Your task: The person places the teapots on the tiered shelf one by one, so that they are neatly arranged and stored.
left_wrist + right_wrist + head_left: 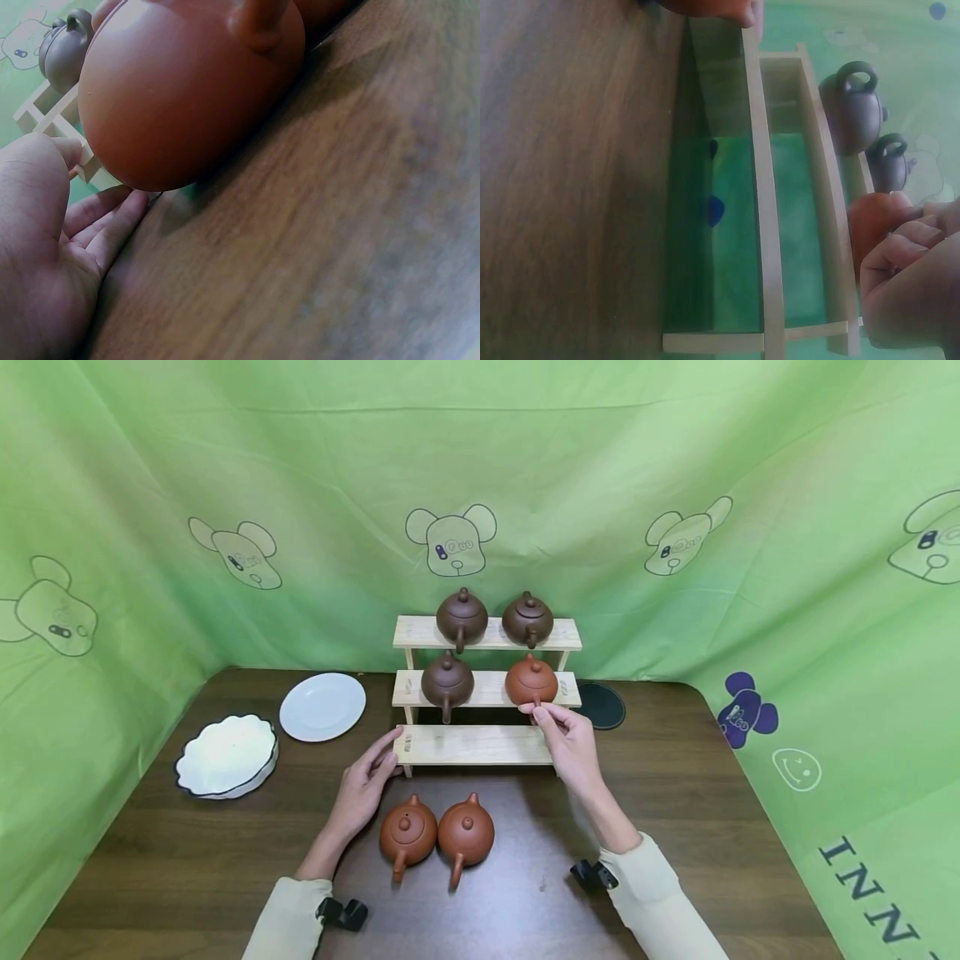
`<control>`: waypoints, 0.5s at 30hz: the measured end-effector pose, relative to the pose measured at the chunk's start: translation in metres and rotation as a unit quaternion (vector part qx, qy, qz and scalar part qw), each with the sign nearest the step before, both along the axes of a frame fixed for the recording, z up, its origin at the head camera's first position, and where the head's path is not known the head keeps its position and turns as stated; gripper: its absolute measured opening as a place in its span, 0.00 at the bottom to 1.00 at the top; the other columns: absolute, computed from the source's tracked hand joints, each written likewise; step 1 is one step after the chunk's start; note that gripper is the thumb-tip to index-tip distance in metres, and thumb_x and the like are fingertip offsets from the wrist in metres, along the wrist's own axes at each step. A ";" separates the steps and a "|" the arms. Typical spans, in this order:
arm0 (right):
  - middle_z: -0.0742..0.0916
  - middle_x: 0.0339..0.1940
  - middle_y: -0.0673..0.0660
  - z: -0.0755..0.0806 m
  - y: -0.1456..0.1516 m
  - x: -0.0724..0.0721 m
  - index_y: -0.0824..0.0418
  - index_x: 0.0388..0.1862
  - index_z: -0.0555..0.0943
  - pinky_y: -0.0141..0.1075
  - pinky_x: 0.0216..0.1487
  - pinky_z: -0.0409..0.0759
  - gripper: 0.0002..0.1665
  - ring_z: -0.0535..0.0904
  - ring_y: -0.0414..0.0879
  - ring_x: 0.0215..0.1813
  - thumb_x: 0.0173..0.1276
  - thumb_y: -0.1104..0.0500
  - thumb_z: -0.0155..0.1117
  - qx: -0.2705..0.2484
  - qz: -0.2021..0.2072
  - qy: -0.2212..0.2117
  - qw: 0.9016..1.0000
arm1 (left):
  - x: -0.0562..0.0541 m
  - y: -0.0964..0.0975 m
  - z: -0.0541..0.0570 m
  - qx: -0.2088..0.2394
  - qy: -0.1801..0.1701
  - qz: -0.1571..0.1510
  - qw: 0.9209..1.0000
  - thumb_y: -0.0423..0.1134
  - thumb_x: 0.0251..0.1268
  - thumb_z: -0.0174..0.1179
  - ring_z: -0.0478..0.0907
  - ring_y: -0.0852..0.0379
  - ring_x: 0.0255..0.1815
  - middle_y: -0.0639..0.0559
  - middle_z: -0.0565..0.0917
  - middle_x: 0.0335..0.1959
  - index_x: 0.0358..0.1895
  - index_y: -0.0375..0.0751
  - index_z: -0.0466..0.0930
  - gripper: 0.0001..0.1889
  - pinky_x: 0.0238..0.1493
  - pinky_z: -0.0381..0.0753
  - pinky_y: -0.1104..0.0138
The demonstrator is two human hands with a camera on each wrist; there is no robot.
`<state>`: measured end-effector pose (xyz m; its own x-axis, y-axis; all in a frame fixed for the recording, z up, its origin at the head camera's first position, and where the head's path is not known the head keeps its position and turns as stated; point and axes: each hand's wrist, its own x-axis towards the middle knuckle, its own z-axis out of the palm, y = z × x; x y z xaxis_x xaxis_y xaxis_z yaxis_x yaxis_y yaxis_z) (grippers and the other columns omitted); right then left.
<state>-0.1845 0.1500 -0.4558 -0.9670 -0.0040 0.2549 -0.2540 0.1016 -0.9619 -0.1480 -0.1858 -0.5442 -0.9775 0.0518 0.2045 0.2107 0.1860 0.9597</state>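
A three-tier wooden stand [472, 745] holds two dark brown teapots [462, 617] on its top tier. On the middle tier sit another dark brown teapot [447, 680] and a reddish-orange teapot [531, 678]. My right hand [572, 747] pinches this orange teapot's handle, which points toward me. Fairly straight fingers of my left hand [365, 789] touch the left end of the bottom tier. Beside that hand, two more orange teapots [407, 832] stand on the table with handles toward me; one looms large in the left wrist view.
A white plate [322, 707] and a scalloped white dish [227, 757] with a dark rim lie at the left on the brown wooden table [705, 827]. A dark round mat [602, 706] lies behind the stand's right side. Green printed cloth [570, 460] surrounds the table.
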 end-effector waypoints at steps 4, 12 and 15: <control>0.93 0.44 0.45 -0.001 -0.001 -0.002 0.76 0.54 0.90 0.31 0.57 0.86 0.14 0.85 0.42 0.49 0.86 0.65 0.64 -0.007 -0.003 -0.005 1.000 | 0.000 -0.001 0.000 -0.003 -0.004 0.001 1.000 0.36 0.92 0.54 0.84 0.71 0.62 0.40 0.75 0.82 0.83 0.42 0.74 0.24 0.62 0.87 0.72; 0.91 0.38 0.41 0.000 0.001 -0.001 0.76 0.55 0.90 0.24 0.29 0.67 0.15 0.74 0.37 0.32 0.85 0.63 0.66 -0.018 -0.006 -0.019 1.000 | 0.000 0.000 0.000 -0.001 0.005 0.000 1.000 0.35 0.92 0.54 0.83 0.70 0.64 0.38 0.74 0.82 0.83 0.39 0.74 0.24 0.63 0.87 0.72; 0.91 0.37 0.41 0.000 0.004 0.000 0.77 0.55 0.89 0.25 0.25 0.60 0.15 0.66 0.35 0.27 0.85 0.64 0.66 -0.034 -0.013 -0.027 0.999 | 0.000 0.000 0.001 -0.005 -0.001 0.002 1.000 0.36 0.92 0.54 0.83 0.69 0.64 0.40 0.74 0.82 0.83 0.41 0.74 0.24 0.63 0.87 0.72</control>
<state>-0.1849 0.1537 -0.4555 -0.9789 0.0374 0.2008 -0.1992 0.0421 -0.9791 -0.1475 -0.1856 -0.5433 -0.9781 0.0501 0.2021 0.2080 0.1966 0.9582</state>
